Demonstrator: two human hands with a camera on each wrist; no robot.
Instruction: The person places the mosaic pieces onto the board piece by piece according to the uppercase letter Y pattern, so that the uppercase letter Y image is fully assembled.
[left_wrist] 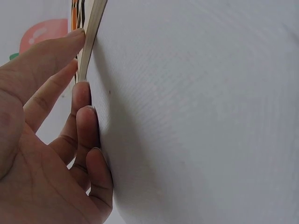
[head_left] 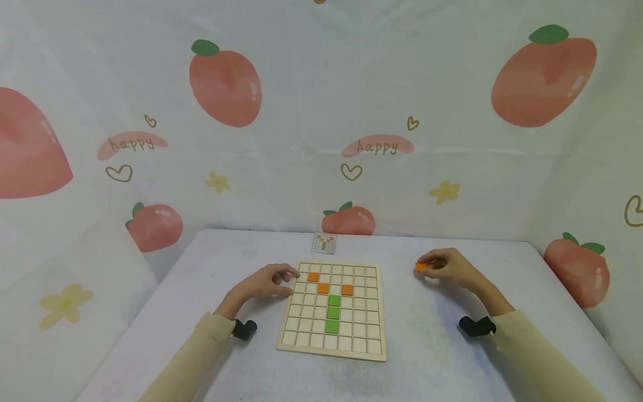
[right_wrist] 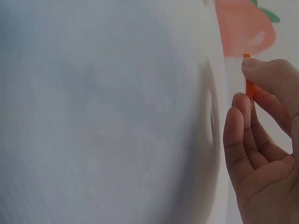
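Note:
A wooden grid board [head_left: 331,353] lies flat on the white table. Three orange tiles [head_left: 347,290] sit in its upper cells, and below them three green tiles [head_left: 333,312] form a column. At the board's left edge, my left hand [head_left: 265,281] touches the wood with thumb and fingertip; the left wrist view shows its other fingers loosely bent by the tabletop. Well to the right of the board, my right hand [head_left: 449,267] pinches an orange tile [head_left: 421,267] between thumb and fingers, held above the table. The right wrist view shows this tile [right_wrist: 249,88] edge-on.
Behind the board lies a small card [head_left: 324,243] printed with a grid and an orange and green pattern. A white curtain [head_left: 301,111] with printed fruit encloses the table's back and sides. Black wrist straps [head_left: 477,326] show at both cuffs.

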